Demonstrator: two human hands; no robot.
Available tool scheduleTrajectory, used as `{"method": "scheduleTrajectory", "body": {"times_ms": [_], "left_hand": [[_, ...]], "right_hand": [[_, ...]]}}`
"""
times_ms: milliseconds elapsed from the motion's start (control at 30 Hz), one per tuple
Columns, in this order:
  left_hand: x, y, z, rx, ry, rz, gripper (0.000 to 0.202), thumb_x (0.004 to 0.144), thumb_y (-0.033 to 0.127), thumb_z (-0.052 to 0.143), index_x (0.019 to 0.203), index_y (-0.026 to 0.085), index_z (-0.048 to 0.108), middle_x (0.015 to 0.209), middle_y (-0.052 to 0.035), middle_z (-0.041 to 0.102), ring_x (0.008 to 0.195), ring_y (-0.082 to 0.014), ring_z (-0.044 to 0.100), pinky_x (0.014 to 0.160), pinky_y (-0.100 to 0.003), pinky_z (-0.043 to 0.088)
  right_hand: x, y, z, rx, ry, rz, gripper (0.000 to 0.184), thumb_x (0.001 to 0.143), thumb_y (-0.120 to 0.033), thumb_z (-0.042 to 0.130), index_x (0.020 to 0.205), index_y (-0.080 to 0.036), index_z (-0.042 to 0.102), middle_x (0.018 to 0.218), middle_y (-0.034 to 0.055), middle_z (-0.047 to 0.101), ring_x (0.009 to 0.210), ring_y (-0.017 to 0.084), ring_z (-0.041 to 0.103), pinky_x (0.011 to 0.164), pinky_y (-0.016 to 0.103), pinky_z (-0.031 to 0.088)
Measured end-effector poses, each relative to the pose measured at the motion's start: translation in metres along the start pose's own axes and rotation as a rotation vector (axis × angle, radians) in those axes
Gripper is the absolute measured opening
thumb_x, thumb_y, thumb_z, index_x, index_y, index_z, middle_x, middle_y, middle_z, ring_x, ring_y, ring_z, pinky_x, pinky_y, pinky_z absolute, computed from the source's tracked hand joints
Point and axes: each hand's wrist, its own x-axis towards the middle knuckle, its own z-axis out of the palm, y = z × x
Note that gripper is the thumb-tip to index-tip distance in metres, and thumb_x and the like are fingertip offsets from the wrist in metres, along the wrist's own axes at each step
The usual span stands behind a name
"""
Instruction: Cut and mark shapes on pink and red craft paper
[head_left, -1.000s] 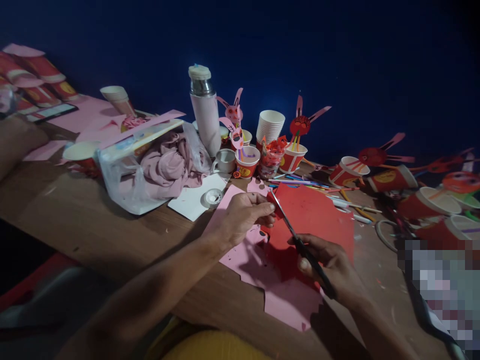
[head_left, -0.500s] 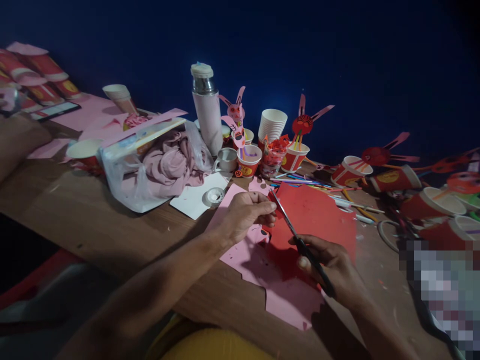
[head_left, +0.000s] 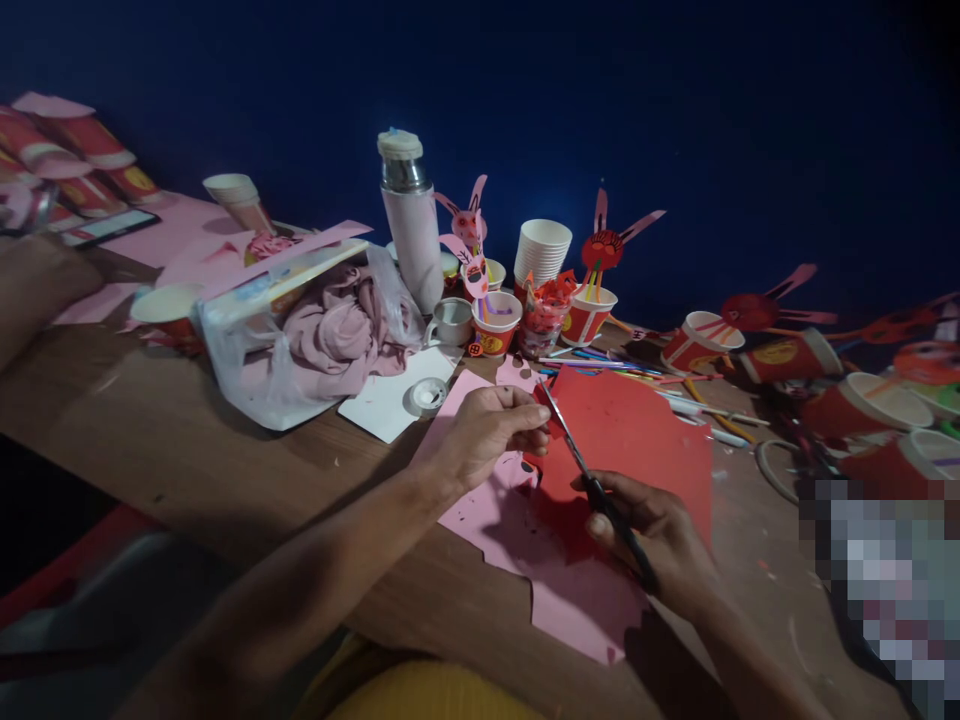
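My right hand (head_left: 645, 530) is closed round the black handles of a pair of scissors (head_left: 568, 434). Their blades look nearly together and point up and left, with the tip beside my left fingertips. My left hand (head_left: 495, 430) is pinched on what seems a small piece of red paper (head_left: 541, 392), mostly hidden by the fingers. Under both hands lie a red paper sheet (head_left: 637, 420) and a pink paper sheet (head_left: 570, 610) with cut, ragged edges.
Behind my hands stand a thermos (head_left: 411, 235), a metal mug (head_left: 450, 322), stacked paper cups (head_left: 541, 250) and cups with paper rabbit heads (head_left: 602, 250). A plastic bag (head_left: 262, 375) with pink cloth is left. Coloured pens (head_left: 607, 366) lie behind the red sheet. Another person's arm (head_left: 45, 280) reaches in left.
The scissors and my right hand have shifted very slightly left. My left hand keeps its pinch in nearly the same place.
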Motion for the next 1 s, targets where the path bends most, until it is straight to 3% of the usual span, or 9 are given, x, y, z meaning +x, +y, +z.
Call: {"method": "scheduleTrajectory", "body": {"times_ms": [400, 667, 833, 1000], "left_hand": [[0.002, 0.001, -0.006, 0.001, -0.062, -0.043, 0.012, 0.066, 0.013, 0.065, 0.063, 0.012, 0.053, 0.052, 0.0008, 0.059, 0.045, -0.0074, 0.055, 0.051, -0.021, 0.046], [0.001, 0.007, -0.008, 0.028, -0.132, -0.078, 0.013, 0.069, 0.02, 0.064, 0.069, 0.01, 0.056, 0.06, -0.0046, 0.063, 0.052, -0.0113, 0.06, 0.054, -0.024, 0.05], [0.001, 0.01, -0.009, 0.067, -0.106, -0.046, 0.011, 0.071, 0.021, 0.059, 0.072, 0.011, 0.056, 0.061, -0.0052, 0.064, 0.051, -0.0135, 0.061, 0.051, -0.025, 0.049], [0.004, 0.013, -0.013, 0.107, -0.049, -0.009, 0.008, 0.067, 0.016, 0.062, 0.068, 0.012, 0.055, 0.054, -0.0017, 0.061, 0.045, -0.0102, 0.056, 0.044, -0.022, 0.046]], "right_hand": [[0.001, -0.002, 0.0, -0.042, 0.007, -0.036, 0.045, 0.058, -0.046, 0.068, 0.089, -0.014, 0.064, 0.049, -0.0049, 0.046, 0.04, 0.007, 0.037, 0.037, 0.02, 0.034], [-0.001, -0.007, -0.004, -0.017, -0.003, -0.031, 0.047, 0.057, -0.046, 0.07, 0.09, -0.013, 0.064, 0.048, -0.0055, 0.045, 0.038, 0.005, 0.033, 0.034, 0.018, 0.03], [-0.002, -0.011, -0.005, -0.095, 0.024, -0.076, 0.043, 0.056, -0.046, 0.069, 0.086, -0.014, 0.067, 0.05, -0.003, 0.051, 0.041, 0.007, 0.041, 0.036, 0.019, 0.036], [-0.002, -0.01, -0.005, -0.079, -0.024, -0.043, 0.044, 0.056, -0.044, 0.07, 0.087, -0.013, 0.065, 0.046, -0.0046, 0.049, 0.038, 0.007, 0.04, 0.036, 0.02, 0.036]]}}
